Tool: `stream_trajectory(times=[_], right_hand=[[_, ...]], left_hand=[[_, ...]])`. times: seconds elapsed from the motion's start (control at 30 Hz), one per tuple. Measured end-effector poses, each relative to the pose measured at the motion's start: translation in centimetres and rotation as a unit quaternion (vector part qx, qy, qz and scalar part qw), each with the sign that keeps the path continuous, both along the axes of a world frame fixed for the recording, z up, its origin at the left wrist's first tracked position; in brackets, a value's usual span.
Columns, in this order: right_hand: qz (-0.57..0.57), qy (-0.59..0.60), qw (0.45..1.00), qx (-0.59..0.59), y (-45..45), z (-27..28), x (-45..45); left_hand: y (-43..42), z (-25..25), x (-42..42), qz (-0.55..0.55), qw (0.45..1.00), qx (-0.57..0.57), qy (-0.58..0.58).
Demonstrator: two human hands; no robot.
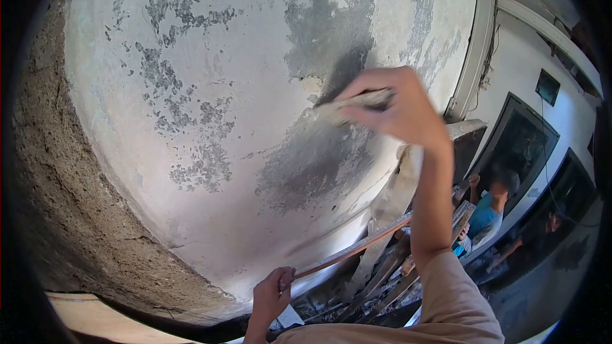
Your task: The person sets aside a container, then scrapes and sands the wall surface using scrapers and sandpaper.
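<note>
- On my head view, the right hand [403, 111] sits right of centre, fingers and thumb closed round a pale flat tool [330, 113]
- I see that tool's front end at mid-frame, at the grey patches of the flaking wall [255, 44]
- My left hand [269, 299], bottom centre, curls by the near end of a reddish-brown strip [357, 244]; I cannot tell whether it grips it
</note>
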State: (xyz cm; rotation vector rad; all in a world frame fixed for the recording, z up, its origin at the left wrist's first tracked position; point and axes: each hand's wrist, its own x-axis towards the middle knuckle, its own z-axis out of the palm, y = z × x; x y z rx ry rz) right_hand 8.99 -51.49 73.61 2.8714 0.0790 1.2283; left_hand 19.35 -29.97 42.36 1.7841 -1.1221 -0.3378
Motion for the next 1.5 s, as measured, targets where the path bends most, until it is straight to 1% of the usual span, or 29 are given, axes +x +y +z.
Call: stream_trajectory(times=[0.07, 0.1, 0.17, 0.2, 0.23, 0.3, 0.33, 0.4, 0.43, 0.5, 0.53, 0.57, 0.67, 0.73, 0.77, 0.83, 0.87, 0.97, 1.0, 1.03, 1.1, 1.13, 1.23, 1.27, 1.3, 1.37, 1.4, 1.43, 1.5], right_hand=[[-0.017, -0.081, 0.993, 0.085, -0.5, 1.3, -2.7], [-0.018, -0.083, 0.993, 0.084, -0.5, 1.6, -3.4], [0.008, -0.118, 0.982, 0.148, -0.5, 1.9, -4.6], [0.018, -0.081, 0.992, 0.095, -0.8, 1.8, -3.1], [0.014, -0.082, 0.992, 0.097, -0.9, 1.1, -1.1], [0.092, 0.062, 0.993, -0.03, -0.9, -0.1, 2.2], [0.091, 0.056, 0.994, -0.029, -0.8, 0.2, 1.6], [0.067, -0.014, 0.996, 0.054, -0.3, 1.7, -0.7], [0.068, -0.015, 0.996, 0.053, -0.2, 1.9, -1.3], [0.011, -0.063, 0.993, 0.096, 0.2, 2.0, -2.2], [0.067, -0.007, 0.997, 0.046, -0.5, 1.6, 0.0], [0.032, 0.01, 0.999, -0.005, -0.3, 0.7, 1.3], [0.006, -0.001, 1.0, -0.018, -0.3, 1.5, -1.0], [0.014, -0.082, 0.99, 0.115, 0.0, 2.1, -2.9], [0.015, -0.082, 0.99, 0.113, 0.0, 2.1, -2.5], [0.061, -0.023, 0.995, 0.078, -0.5, 1.5, -0.4], [0.051, 0.02, 0.998, 0.017, -0.3, 0.5, 1.5], [0.039, -0.016, 0.999, -0.023, -0.1, 1.1, 0.0], [0.054, -0.037, 0.998, 0.025, 0.1, 1.6, -1.2], [0.055, -0.036, 0.998, 0.023, 0.3, 1.7, -1.6], [0.018, -0.055, 0.993, 0.104, 0.8, 1.8, -2.0], [0.058, -0.003, 0.998, 0.024, -0.5, 1.0, 0.2], [0.039, 0.05, 0.997, -0.048, -0.9, 1.0, 0.5], [0.04, 0.026, 0.999, 0.019, -0.3, 1.9, -0.8], [0.043, 0.029, 0.999, 0.017, 0.0, 2.1, -1.7], [0.016, -0.055, 0.994, 0.09, 0.3, 2.1, -2.7], [0.063, -0.01, 0.998, 0.03, -0.5, 1.8, -0.9], [0.029, 0.047, 0.998, -0.014, -0.6, 0.8, 0.9], [0.027, 0.069, 0.997, -0.027, -0.3, 0.8, 0.7]], left_hand=[[-0.5, 0.0, 0.2, -0.021, 1.0, -0.022, -0.001], [-0.6, -0.1, 0.4, -0.023, 0.999, -0.024, -0.002], [-0.8, -0.4, 0.7, -0.023, 0.999, -0.027, -0.004], [-1.0, -0.4, 0.7, -0.026, 0.999, -0.027, -0.005], [-1.1, -0.3, 0.7, -0.035, 0.999, -0.014, -0.01], [-0.9, -0.1, 0.7, -0.047, 0.999, 0.003, -0.02], [-0.9, 0.0, 0.7, -0.057, 0.998, 0.006, -0.021], [-0.8, 0.3, 0.7, -0.061, 0.998, 0.008, -0.022], [-0.6, 0.3, 0.8, -0.061, 0.998, 0.007, -0.023], [-0.3, 0.0, 0.8, -0.034, 0.999, 0.013, -0.016], [-0.3, -0.2, 0.8, -0.035, 0.999, 0.012, -0.017], [-0.1, -0.6, 0.9, -0.03, 0.999, 0.031, -0.011], [0.5, -0.3, 0.9, -0.026, 0.998, 0.056, -0.015], [0.6, -0.2, 0.8, -0.026, 0.998, 0.056, -0.02], [0.7, -0.4, 0.9, -0.023, 0.998, 0.062, -0.023], [0.8, -0.3, 0.7, -0.02, 0.997, 0.068, -0.026], [0.8, -0.2, 0.5, -0.021, 0.997, 0.069, -0.021], [1.2, 0.2, 0.7, -0.024, 0.996, 0.077, -0.024], [1.3, 0.2, 0.6, -0.027, 0.996, 0.081, -0.027], [1.4, 0.2, 0.6, -0.026, 0.996, 0.079, -0.027], [1.7, 0.1, 0.4, -0.003, 0.997, 0.076, -0.028], [1.7, 0.1, 0.4, -0.002, 0.997, 0.071, -0.03], [2.3, -0.3, 0.7, -0.015, 0.994, 0.099, -0.05], [2.5, -0.6, 0.7, -0.018, 0.995, 0.084, -0.048], [2.6, -0.7, 0.6, -0.022, 0.996, 0.068, -0.046], [2.9, -0.7, 0.8, -0.02, 0.997, 0.07, -0.041], [3.1, -0.8, 0.7, -0.021, 0.996, 0.078, -0.037], [3.4, -0.9, 0.5, -0.022, 0.996, 0.084, -0.035], [3.7, -1.1, 0.7, -0.02, 0.994, 0.102, -0.039]])
